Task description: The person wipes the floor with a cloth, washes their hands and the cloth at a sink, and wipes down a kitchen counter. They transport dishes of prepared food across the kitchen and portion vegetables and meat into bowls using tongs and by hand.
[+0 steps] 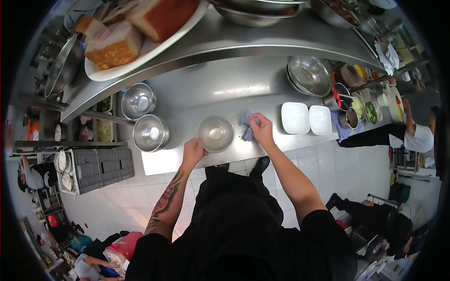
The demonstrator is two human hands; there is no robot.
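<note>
A round metal bowl (224,141) stands on the steel counter (187,89) in front of me, a pale patch showing at its bottom. My left hand (192,152) is closed on the bowl's near-left rim. To the right of the bowl, my right hand (261,127) grips a blue-grey cloth (246,122), which is bunched on the counter under the fingers. Two white square dishes (295,118) sit side by side a little to the right of this hand. Stacked metal bowls (150,133) are left of the bowl, with another metal bowl (138,101) behind them.
Above the counter runs a steel shelf (243,49) bearing a white platter (187,30) with large food blocks. Metal bowls (309,77) and ingredient containers (371,112) line the right end. A grey crate (103,166) stands at left. Other people are on both sides, including a person (419,136) at right.
</note>
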